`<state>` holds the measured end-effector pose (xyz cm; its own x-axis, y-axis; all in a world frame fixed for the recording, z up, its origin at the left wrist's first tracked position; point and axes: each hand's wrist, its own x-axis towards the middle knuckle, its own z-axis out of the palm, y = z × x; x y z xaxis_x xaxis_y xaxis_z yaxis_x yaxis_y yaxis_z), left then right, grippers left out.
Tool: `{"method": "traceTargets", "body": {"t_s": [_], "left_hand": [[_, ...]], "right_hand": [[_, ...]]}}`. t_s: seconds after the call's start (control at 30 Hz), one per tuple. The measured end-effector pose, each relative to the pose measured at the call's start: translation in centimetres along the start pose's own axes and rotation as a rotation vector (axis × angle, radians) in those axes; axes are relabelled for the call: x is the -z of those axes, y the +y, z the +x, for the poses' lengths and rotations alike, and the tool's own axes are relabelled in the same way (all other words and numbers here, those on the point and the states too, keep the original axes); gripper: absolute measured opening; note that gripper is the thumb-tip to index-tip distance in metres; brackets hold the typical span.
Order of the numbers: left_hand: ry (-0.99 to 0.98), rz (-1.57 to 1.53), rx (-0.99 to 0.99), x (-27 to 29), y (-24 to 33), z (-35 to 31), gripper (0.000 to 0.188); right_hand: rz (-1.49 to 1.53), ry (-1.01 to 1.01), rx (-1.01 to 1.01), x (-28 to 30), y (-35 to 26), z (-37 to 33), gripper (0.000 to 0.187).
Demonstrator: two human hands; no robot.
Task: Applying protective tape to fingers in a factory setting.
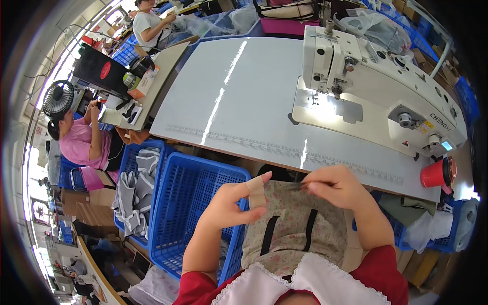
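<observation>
My left hand (235, 205) is over my lap, its thumb and fingers curled about a short beige strip (256, 192). Its far edges are partly hidden by the fingers. To the right, my right hand (335, 187) pinches a small, dark, thin tool (296, 186), whose kind is too blurred to tell. Both hands are above a floral cloth (290, 223) with two black straps, spread over my lap. Beyond them stands a white sewing machine (376, 91) on a pale table (244, 96), its needle area lit.
Left of my lap are a blue basket (170, 203) and another holding grey-and-white cloth pieces (140, 188). A red lidded cup (438, 173) stands at the table's right end. A person in pink (84, 142) sits at left; another in white (147, 28) is farther back.
</observation>
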<state>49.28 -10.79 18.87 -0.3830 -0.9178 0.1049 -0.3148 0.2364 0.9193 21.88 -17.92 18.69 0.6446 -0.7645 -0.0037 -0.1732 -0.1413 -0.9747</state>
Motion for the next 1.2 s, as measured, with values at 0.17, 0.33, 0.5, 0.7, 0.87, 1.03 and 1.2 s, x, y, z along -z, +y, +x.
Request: {"method": "traceTargets", "body": {"t_s": [0.17,0.33,0.5,0.7,0.87,1.03,1.2], "left_hand": [[-0.043,0.101,-0.021,-0.3,0.8,0.2,0.07],[-0.061,0.1,-0.017,-0.7,1.3,0.2,0.07],[-0.1,0.046,0.081,-1.0,1.2,0.1,0.071],[-0.11,0.068,0.037,-1.3,1.3,0.6,0.069],[-0.096,0.077,0.038,-1.5,1.4,0.8,0.068],[-0.081,0.059,0.038,-1.5,1.3,0.9,0.069],[-0.05,0.058,0.063,-1.7,1.4,0.8,0.071]], "right_hand": [[-0.02,-0.244,-0.064,0.0,0.2,0.9,0.03],[0.261,-0.246,-0.146,-0.2,1.1,1.1,0.032],[0.199,-0.338,-0.155,0.1,0.1,1.7,0.035],[0.165,-0.356,-0.129,-0.3,-0.2,2.1,0.033],[0.196,-0.359,-0.117,-0.5,-0.1,2.2,0.032],[0.254,-0.335,-0.096,-0.9,0.2,2.3,0.032],[0.263,-0.339,-0.132,-0.9,0.2,2.2,0.031]]}}
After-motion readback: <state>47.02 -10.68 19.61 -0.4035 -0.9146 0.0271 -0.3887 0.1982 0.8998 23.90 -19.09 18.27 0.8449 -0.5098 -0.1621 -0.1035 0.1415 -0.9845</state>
